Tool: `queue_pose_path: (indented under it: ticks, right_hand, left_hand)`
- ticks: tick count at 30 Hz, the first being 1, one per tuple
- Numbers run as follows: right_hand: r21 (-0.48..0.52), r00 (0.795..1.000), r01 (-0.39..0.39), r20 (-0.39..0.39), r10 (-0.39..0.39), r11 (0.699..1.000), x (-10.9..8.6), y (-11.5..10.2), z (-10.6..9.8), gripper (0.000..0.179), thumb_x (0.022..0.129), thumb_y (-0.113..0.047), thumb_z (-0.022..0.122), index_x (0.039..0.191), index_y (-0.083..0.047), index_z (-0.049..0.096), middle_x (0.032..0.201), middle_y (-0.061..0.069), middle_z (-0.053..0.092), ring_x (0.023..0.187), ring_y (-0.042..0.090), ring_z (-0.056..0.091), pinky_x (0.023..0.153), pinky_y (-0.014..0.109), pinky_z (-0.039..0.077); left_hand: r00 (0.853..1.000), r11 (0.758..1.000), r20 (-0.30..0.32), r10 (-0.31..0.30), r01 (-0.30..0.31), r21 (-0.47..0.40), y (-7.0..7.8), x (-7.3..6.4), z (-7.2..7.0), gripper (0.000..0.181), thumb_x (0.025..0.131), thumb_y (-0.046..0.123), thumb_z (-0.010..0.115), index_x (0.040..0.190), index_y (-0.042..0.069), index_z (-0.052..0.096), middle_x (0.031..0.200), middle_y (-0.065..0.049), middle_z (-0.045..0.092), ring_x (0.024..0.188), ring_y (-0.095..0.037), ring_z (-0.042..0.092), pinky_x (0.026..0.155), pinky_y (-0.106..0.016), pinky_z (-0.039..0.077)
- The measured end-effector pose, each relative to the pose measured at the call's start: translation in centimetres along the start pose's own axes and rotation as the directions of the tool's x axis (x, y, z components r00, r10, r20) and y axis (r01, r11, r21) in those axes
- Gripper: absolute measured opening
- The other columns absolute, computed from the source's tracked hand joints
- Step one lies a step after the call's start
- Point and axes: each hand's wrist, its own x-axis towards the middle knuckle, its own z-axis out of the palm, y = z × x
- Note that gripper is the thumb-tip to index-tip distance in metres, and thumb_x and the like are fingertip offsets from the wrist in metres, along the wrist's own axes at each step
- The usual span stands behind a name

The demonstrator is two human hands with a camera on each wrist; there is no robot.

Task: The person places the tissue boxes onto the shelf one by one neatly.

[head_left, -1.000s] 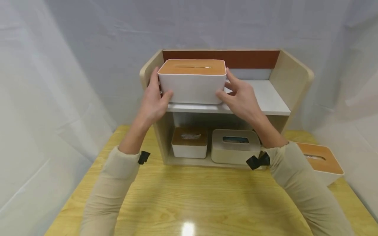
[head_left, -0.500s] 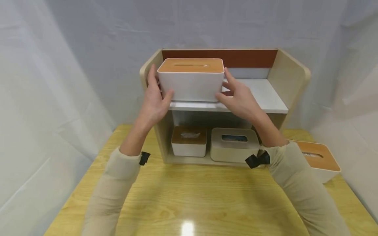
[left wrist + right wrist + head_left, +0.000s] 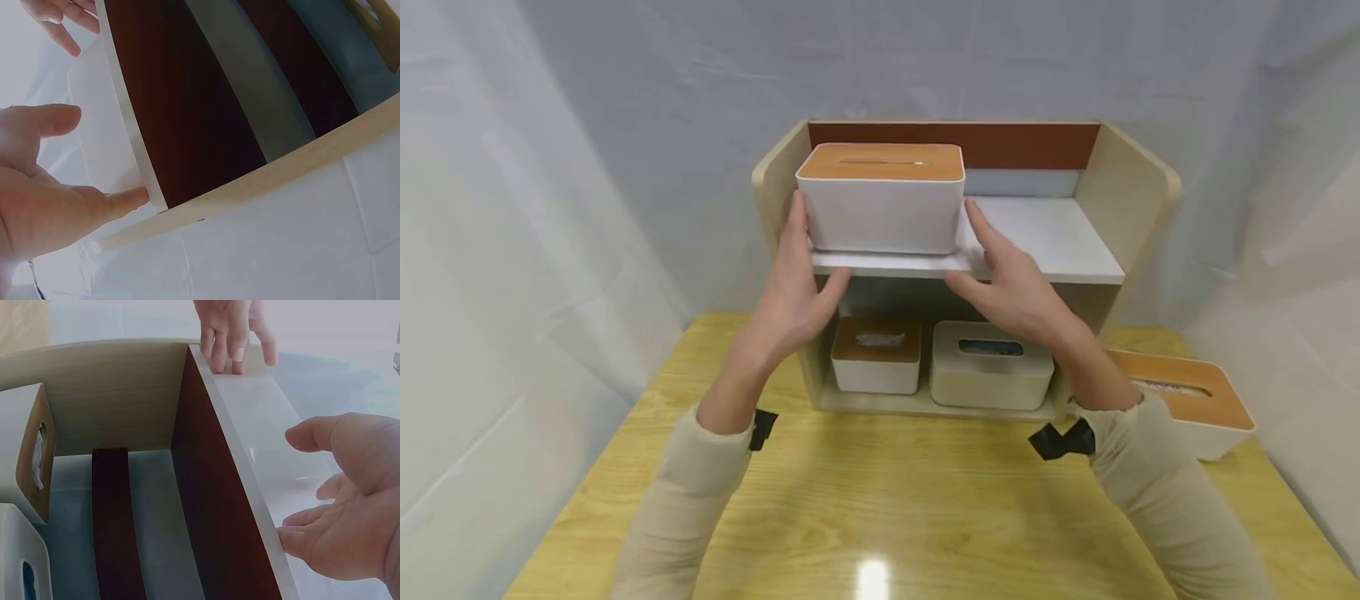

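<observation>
Standing on upper shelf (image 3: 1041, 233), wood-topped tissue box (image 3: 882, 215) is no longer gripped; left hand (image 3: 792, 293), right hand (image 3: 1017, 287) spread; placing judged nearly finished.

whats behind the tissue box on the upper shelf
A brown board shows above and to the right of the tissue box; anything directly behind the box is hidden.

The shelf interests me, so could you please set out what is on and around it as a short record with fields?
Shelf: two levels
Upper: top box, left
Lower: brown-lidded box, left; beige box, right
Table: side box, right of shelf, partly behind right sleeve
Left grip: fingers extended, by top box's left side; contact unclear
Right grip: right of top box, no contact visible
</observation>
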Motion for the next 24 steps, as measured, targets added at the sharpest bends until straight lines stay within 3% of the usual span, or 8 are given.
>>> queue_pose_path:
  ticks: [7,12,20,24]
  right_hand:
    - [-0.011,0.999,0.040,0.016,-0.040,0.999,-2.0,0.1,0.3,0.083,0.099,-0.030,0.059,0.160,-0.030,0.003,0.166,-0.009,0.006,0.152,0.018,0.012,0.120,0.050,0.020]
    - [0.008,0.996,0.077,0.043,-0.077,0.997,-4.0,0.6,0.5,0.081,0.099,-0.027,0.061,0.160,-0.030,0.007,0.166,-0.008,0.008,0.152,0.020,0.011,0.119,0.054,0.020]
    - [0.030,0.987,0.147,0.059,-0.149,0.989,-7.1,3.0,1.7,0.084,0.097,-0.020,0.066,0.161,-0.029,0.011,0.167,-0.001,0.007,0.153,0.025,0.002,0.117,0.063,0.016]
    - [0.058,0.990,0.125,0.059,-0.128,0.990,-8.5,4.2,2.1,0.084,0.097,-0.021,0.066,0.160,-0.034,0.012,0.167,-0.005,0.006,0.153,0.024,0.003,0.114,0.067,0.017]
  left_hand:
    - [1.000,1.000,0.010,0.025,-0.025,0.009,0.1,-1.7,0.7,0.088,0.099,0.015,0.056,0.158,0.006,-0.008,0.167,-0.011,-0.003,0.152,-0.020,0.004,0.123,-0.040,0.011]
    - [0.993,0.995,0.064,0.102,-0.102,0.006,0.5,-3.1,2.0,0.088,0.099,0.016,0.057,0.159,0.005,-0.007,0.166,-0.012,-0.005,0.153,-0.021,-0.003,0.123,-0.043,0.009]
    - [0.964,0.971,0.111,0.240,-0.240,-0.020,1.0,-4.5,5.3,0.092,0.096,0.012,0.063,0.158,0.002,-0.003,0.164,-0.022,-0.001,0.153,-0.028,-0.001,0.121,-0.052,0.017]
    - [0.935,0.941,0.109,0.337,-0.334,-0.046,1.1,-5.3,7.4,0.091,0.094,0.011,0.066,0.157,-0.001,0.002,0.163,-0.027,0.002,0.152,-0.032,0.003,0.119,-0.053,0.023]
